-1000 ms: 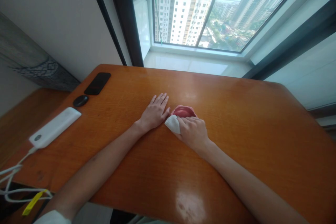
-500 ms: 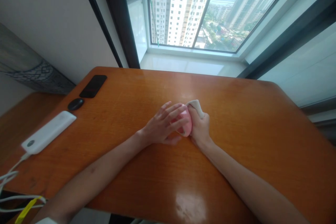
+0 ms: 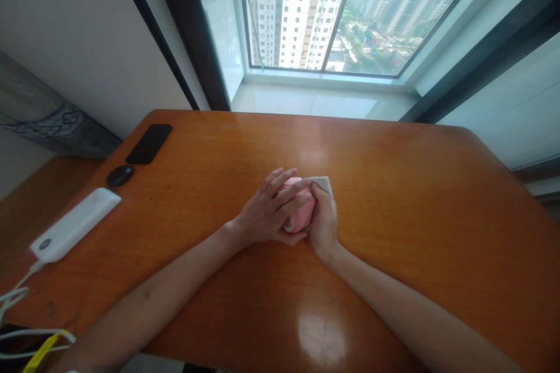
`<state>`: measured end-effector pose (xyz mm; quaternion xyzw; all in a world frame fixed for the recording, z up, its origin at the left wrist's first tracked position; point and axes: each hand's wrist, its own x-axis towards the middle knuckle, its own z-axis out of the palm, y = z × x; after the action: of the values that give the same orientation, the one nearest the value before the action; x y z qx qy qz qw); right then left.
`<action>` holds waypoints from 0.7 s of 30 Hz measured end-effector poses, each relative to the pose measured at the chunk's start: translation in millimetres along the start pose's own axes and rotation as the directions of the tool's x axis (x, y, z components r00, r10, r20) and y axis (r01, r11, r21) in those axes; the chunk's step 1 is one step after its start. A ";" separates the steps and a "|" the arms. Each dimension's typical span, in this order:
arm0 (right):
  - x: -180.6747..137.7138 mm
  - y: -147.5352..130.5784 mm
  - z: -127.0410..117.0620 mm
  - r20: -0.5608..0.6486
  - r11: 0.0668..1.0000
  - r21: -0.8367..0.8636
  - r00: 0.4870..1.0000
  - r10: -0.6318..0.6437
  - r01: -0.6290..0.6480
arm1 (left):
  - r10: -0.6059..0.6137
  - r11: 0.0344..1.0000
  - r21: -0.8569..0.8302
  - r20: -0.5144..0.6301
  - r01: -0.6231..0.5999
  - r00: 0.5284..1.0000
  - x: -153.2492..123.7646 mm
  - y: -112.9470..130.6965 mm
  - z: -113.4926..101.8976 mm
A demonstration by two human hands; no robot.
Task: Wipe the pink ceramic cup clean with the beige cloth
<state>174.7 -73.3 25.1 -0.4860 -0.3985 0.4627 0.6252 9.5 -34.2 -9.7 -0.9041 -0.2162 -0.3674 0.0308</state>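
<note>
Near the middle of the frame both hands meet over a small pink cup (image 3: 301, 213), smooth and rounded, its surface matte like soft plastic or silicone; it sits low at the centre of the orange-brown wooden table (image 3: 415, 198), whose varnished top shows fine grain and a bright glare patch toward the lower middle. The left hand (image 3: 269, 213) wraps the cup from the left, fingers curled over its top and thumb tucked beneath, closed around it. The right hand (image 3: 322, 218) is curled shut on a crumpled white cloth (image 3: 324, 183), soft and folded, pressed against the cup's right side with a corner poking out above the knuckles. Toward the left edge of the frame lie a flat black phone (image 3: 149, 143) with a glossy rectangular face, a small dark oval object (image 3: 119, 175) just below it, and a long white power bank (image 3: 74, 224) with rounded corners, from which white cables (image 3: 13, 303) trail off the lower left corner.
</note>
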 end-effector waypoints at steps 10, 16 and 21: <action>-3.7 4.7 -0.4 0.034 0.998 0.012 0.997 0.062 -0.062 | -0.155 0.980 -0.112 0.066 0.162 0.986 -2.5 -0.1 -3.2; -5.5 1.8 3.1 0.107 0.978 0.107 0.980 0.165 -0.177 | -0.209 0.933 -0.293 0.034 0.210 0.977 -4.0 2.8 -3.9; -11.7 2.4 6.1 0.107 0.978 0.101 0.979 0.174 -0.184 | -0.284 0.715 -0.609 0.195 0.343 0.939 -1.2 3.5 -11.1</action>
<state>165.4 -82.9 23.5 -0.4615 -0.3570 0.5616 0.5866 2.9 -40.2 -2.0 -0.8261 -0.2309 -0.3783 -0.3480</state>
